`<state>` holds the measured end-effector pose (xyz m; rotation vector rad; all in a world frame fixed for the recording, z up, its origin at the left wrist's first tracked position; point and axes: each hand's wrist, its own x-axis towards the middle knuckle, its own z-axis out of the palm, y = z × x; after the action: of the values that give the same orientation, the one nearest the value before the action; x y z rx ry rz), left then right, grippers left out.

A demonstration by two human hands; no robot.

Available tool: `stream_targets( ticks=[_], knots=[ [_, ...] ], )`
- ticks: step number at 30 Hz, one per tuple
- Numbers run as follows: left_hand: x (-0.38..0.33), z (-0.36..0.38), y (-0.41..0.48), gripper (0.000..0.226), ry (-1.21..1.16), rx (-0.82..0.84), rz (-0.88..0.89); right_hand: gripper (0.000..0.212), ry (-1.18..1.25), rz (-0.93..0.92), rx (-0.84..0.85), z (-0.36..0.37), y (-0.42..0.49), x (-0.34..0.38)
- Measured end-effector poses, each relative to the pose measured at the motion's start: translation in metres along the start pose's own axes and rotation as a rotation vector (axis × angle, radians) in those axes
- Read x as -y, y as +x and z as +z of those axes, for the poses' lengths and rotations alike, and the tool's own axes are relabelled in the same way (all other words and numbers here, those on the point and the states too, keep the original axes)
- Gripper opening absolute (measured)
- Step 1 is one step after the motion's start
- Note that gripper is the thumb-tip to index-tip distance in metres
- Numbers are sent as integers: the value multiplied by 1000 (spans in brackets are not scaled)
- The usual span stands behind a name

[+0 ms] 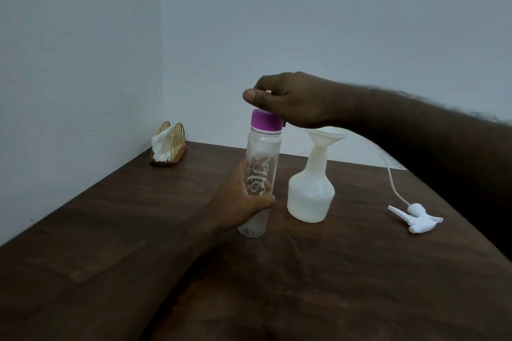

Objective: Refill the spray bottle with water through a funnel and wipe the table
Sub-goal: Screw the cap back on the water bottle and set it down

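Our left hand (243, 199) grips the water bottle (263, 158); our right hand (291, 102) curls over its purple cap (266, 119), perhaps pinching, we cannot tell. Just right stands the spray bottle (310, 196) with funnel (327, 137).

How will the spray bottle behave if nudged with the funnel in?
The spray bottle probably resists tipping: wide base, narrow neck. It looks like thin translucent plastic, so likely light and apt to slide on the table. The funnel merely sits in the neck and may wobble out.
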<state>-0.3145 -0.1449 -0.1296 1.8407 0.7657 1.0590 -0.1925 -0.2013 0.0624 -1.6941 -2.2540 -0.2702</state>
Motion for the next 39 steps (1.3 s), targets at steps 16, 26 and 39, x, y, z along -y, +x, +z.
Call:
stream_targets(
  ticks=[16,26,39],
  knots=[
    [3,-4,4,66,35,-51,12,62,63,-14,-301,8,-5,-10],
    [3,-5,5,68,-85,-1,-34,41,145,-111,67,18,-7,-14],
    [8,-2,4,62,-17,-108,9,48,-248,-69,-124,40,1,0]
  ],
)
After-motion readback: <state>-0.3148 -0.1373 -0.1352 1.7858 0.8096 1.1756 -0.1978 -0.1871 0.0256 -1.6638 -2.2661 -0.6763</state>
